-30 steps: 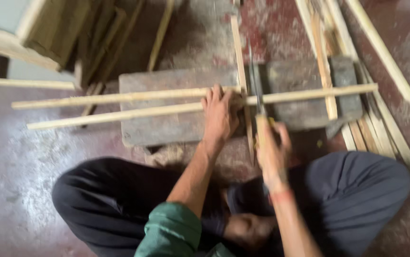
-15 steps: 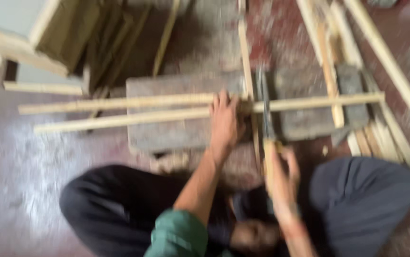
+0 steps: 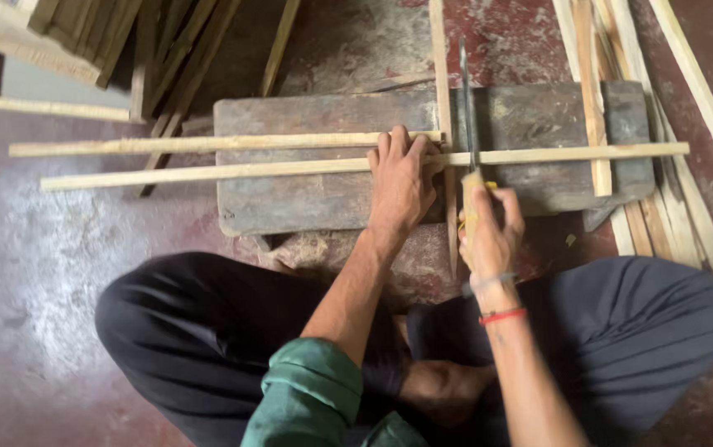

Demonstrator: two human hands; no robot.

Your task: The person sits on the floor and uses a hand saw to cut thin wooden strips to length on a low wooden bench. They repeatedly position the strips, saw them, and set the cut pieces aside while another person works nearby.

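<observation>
My left hand presses flat on a long pale wooden strip that lies across a dark wooden block. A second strip lies parallel just behind it. My right hand is shut on the wooden handle of a thin hand saw. The saw's blade runs away from me and crosses the long strip just right of my left hand. I sit cross-legged on the floor in dark trousers, right in front of the block.
Several loose wooden strips lie at the right, some across the block's right end. More slats and a stack of boards lie at the back left. The reddish concrete floor carries sawdust near the block.
The saw has been pushed away from me across the strip. My left hand stays pressed on the strip. The view has shifted a little.
</observation>
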